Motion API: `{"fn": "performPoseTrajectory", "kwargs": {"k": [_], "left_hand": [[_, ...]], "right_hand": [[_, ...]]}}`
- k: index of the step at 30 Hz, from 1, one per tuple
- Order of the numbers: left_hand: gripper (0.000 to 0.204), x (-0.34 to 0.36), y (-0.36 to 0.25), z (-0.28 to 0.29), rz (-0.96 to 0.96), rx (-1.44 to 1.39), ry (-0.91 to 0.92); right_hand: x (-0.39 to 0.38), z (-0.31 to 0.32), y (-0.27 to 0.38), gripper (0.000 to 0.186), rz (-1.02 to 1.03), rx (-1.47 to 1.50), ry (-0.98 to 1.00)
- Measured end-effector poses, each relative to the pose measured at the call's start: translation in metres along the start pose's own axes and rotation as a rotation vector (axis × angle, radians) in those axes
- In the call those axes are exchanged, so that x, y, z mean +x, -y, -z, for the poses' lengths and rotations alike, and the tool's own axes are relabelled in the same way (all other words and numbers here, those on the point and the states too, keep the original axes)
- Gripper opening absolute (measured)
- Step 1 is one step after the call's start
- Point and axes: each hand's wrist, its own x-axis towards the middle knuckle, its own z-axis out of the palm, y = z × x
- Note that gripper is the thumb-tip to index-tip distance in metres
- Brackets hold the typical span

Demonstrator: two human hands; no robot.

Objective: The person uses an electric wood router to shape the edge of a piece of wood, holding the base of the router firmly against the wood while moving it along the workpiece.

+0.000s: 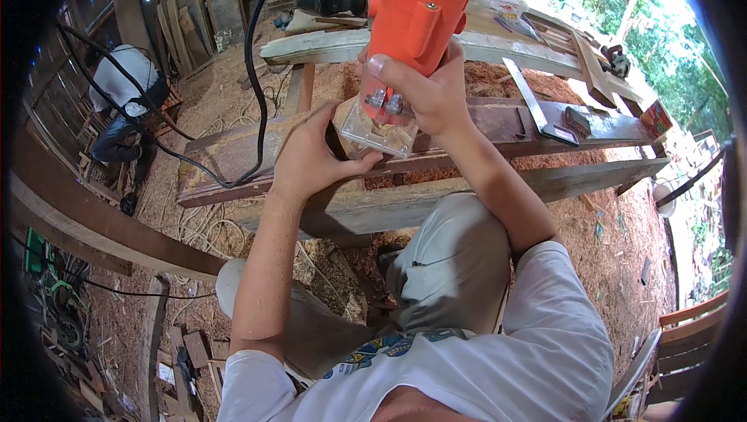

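Note:
An orange trim router [420,17] stands upright in front of me, its cord leaving the top. My right hand [436,91] is wrapped round its lower body, thumb across the front. Below, the clear plastic base [381,138] rests on a small light-coloured wooden piece [341,117]. My left hand [305,154] grips that piece at its left side, the thumb stretched along the near edge beside the base. The router's bit and most of the wooden piece are hidden under the base.
A brown plank bench [506,122] runs across in front of me, with a square [537,107] on it. Behind lies a pale beam [319,47]. A black cable [250,72] hangs at left. Another person [128,87] bends over work at far left. Shavings cover the floor.

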Motion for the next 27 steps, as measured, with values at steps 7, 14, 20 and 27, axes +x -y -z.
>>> {"fn": "performPoseTrajectory", "kwargs": {"k": [7, 14, 20, 27], "left_hand": [[0.086, -0.002, 0.008, -0.003, -0.008, 0.039, -0.021], [0.092, -0.002, 0.005, -0.003, -0.013, 0.033, -0.022], [0.097, -0.001, -0.003, 0.002, 0.023, 0.014, 0.019], [0.095, -0.001, 0.001, -0.002, 0.028, -0.016, 0.020]], "right_hand": [[0.000, 0.000, -0.002, 0.023, 0.015, 0.000, 0.000], [-0.002, 0.003, 0.000, 0.027, -0.010, -0.001, -0.003], [-0.002, 0.005, -0.001, 0.033, 0.002, -0.019, 0.012], [-0.003, 0.005, 0.001, 0.037, -0.006, 0.001, 0.011]]}}
